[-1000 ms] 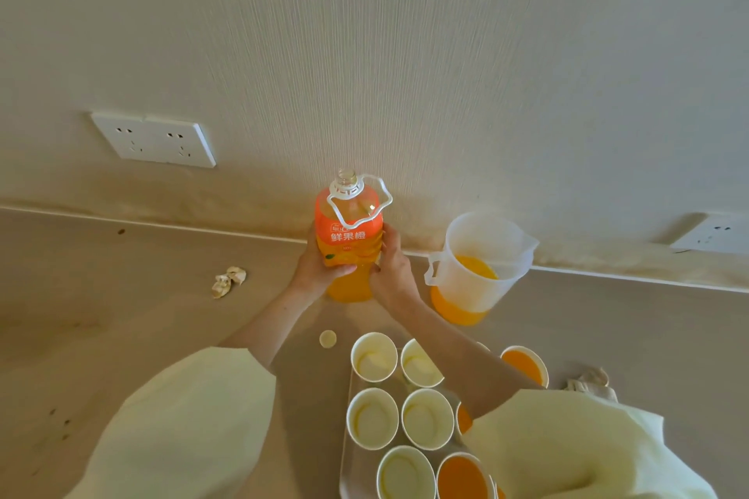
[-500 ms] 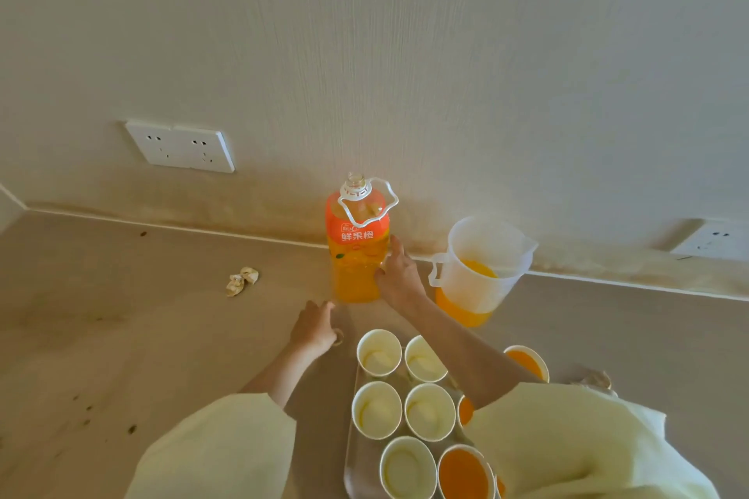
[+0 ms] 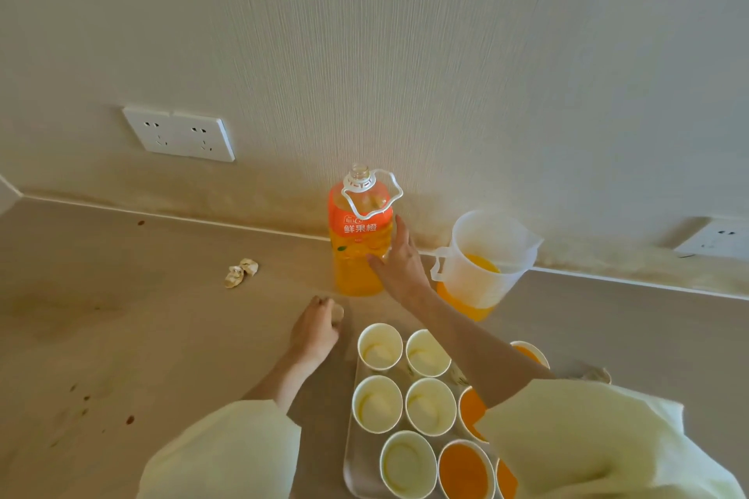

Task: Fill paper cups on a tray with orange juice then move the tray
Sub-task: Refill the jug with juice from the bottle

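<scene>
An uncapped orange juice bottle (image 3: 360,243) stands upright by the wall. My right hand (image 3: 399,265) rests against its right side with straight fingers and the thumb across its front. Lower left, my left hand (image 3: 315,330) is down on the counter, its fingers curled at the small pale bottle cap (image 3: 339,311). A metal tray (image 3: 352,470) at the bottom holds several paper cups: empty ones (image 3: 379,346) on its left, juice-filled ones (image 3: 465,470) to the right. My right arm and sleeve hide part of the tray.
A translucent pitcher (image 3: 486,251) with juice in its bottom stands right of the bottle. A crumpled scrap (image 3: 241,273) lies left on the beige counter. Wall sockets (image 3: 178,134) sit above the counter at left and far right (image 3: 717,237). Stains dot the counter's left.
My left hand left the bottle and dropped to the counter at the cap. My right hand stays against the bottle, which now stands on the counter.
</scene>
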`<state>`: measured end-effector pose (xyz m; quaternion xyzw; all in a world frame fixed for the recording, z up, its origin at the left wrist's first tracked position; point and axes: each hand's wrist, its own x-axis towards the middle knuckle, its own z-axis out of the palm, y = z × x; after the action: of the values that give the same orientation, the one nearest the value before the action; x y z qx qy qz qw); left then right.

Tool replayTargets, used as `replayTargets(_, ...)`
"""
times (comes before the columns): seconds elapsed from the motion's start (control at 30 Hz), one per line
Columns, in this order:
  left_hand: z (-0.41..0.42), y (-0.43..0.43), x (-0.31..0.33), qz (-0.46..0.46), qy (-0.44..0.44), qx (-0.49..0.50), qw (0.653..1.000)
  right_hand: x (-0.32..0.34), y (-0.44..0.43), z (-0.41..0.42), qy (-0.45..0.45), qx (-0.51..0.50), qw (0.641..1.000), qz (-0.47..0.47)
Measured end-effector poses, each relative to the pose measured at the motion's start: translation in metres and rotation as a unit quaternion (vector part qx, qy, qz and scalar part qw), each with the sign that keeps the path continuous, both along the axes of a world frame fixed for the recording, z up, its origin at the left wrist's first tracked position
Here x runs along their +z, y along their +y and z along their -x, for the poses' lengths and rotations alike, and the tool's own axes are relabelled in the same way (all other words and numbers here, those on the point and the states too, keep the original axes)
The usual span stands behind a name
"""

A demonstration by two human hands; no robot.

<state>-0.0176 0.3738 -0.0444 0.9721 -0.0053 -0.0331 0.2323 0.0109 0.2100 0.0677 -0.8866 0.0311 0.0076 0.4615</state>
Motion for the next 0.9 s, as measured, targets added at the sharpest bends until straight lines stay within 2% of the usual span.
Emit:
replayTargets(0.17, -0.037, 0.007, 0.095, 0.152, -0.130, 0.100, 0.975, 0.023, 0.003, -0.014, -0.046, -0.005, 0.997, -0.060)
replayTargets(0.23, -0.053, 0.010, 0.138, 0.164, -0.185, 0.101, 0.964, 0.032, 0.003, -0.024, -0.052, -0.008, 0.995, -0.083)
replayTargets(0.3, -0.065, 0.011, 0.175, 0.138, -0.223, 0.069, 0.963, 0.039, 0.003, -0.032, -0.038, -0.017, 0.992, -0.117)
replayTargets(0.43, -0.084, 0.004, 0.226, 0.072, -0.216, -0.014, 0.974, 0.042, 0.006, -0.041, -0.037, 0.020, 0.980, -0.194)
replayTargets(0.5, -0.092, -0.002, 0.241, 0.010, -0.190, -0.058, 0.980, 0.015, 0.006, -0.057, -0.036, 0.045, 0.971, -0.231)
replayTargets(0.57, -0.098, -0.005, 0.247, -0.069, -0.152, -0.109, 0.980, 0.001, 0.005, -0.068, -0.020, 0.046, 0.972, -0.230)
replayTargets(0.63, -0.103, -0.008, 0.250, -0.101, -0.119, -0.134, 0.979, 0.004, 0.002, -0.070, -0.014, 0.042, 0.979, -0.197)
replayTargets(0.73, -0.106, -0.015, 0.255, -0.112, -0.093, -0.157, 0.977, 0.030, 0.001, -0.059, -0.009, 0.044, 0.987, -0.152)
replayTargets(0.9, -0.110, -0.024, 0.261, -0.078, -0.041, -0.172, 0.981, 0.035, -0.001, -0.058, -0.003, 0.047, 0.988, -0.147)
